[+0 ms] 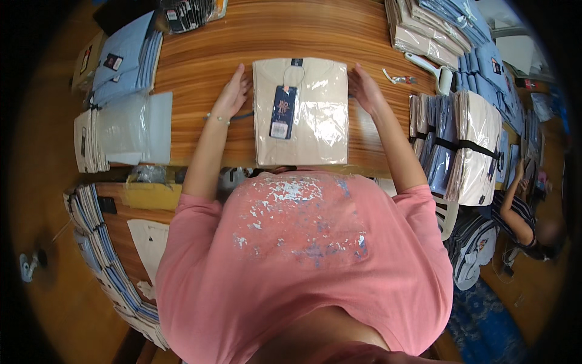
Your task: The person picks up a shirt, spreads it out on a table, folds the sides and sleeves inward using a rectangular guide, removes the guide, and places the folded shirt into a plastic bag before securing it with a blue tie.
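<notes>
In front of me on the wooden table lies a beige folded shirt (321,130) in clear, shiny plastic, apparently topping a stack. A dark blue hang tag (284,112) on a thin loop rests on it. My left hand (235,94) is beside its left edge, fingers extended and loosely bent. Along the opposite edge is my right hand (365,92), its fingers also stretched out. Both sets of fingertips are at or very close to the edges; contact is unclear. A dark band (244,115) sticks out at the left, between my wrist and the shirt.
Blue shirts (124,54) and clear plastic bags (136,127) lie left. On the right are a lint roller (431,70), a strapped shirt bundle (476,145) and beige packs (424,33). Another person's arm (515,212) shows far right. More shirt stacks (115,267) stand lower left.
</notes>
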The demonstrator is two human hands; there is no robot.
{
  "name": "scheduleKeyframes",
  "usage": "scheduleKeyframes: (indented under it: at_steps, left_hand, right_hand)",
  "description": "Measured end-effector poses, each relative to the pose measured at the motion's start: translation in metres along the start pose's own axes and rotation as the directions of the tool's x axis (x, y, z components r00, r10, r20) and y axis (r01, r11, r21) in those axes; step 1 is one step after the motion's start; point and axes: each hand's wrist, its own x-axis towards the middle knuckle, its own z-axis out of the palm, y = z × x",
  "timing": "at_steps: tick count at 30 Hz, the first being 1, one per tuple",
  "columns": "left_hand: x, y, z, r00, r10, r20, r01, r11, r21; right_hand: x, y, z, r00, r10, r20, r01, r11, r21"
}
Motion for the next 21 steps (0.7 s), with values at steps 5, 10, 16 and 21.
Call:
scheduleKeyframes:
  at_steps: [5,10,16,21]
  left_hand:
    - [-0.011,-0.006,0.031,0.963,0.077,0.258,-0.074,0.997,-0.021]
    - [-0.030,-0.017,0.021,0.936,0.308,-0.169,-0.242,0.914,0.326]
    - [-0.118,-0.105,-0.023,0.944,0.303,-0.132,-0.255,0.921,0.295]
    - [-0.160,-0.159,-0.006,0.969,0.243,0.031,-0.244,0.970,0.014]
  right_hand:
    - [-0.007,-0.005,0.040,0.981,0.175,0.079,-0.174,0.985,-0.021]
    - [-0.016,-0.006,0.035,0.987,0.148,-0.062,-0.156,0.975,-0.156]
    - [-0.089,0.054,-0.028,0.984,-0.172,-0.043,0.156,0.953,-0.260]
    - [-0.133,0.126,-0.030,0.988,-0.093,0.121,0.110,0.983,-0.145]
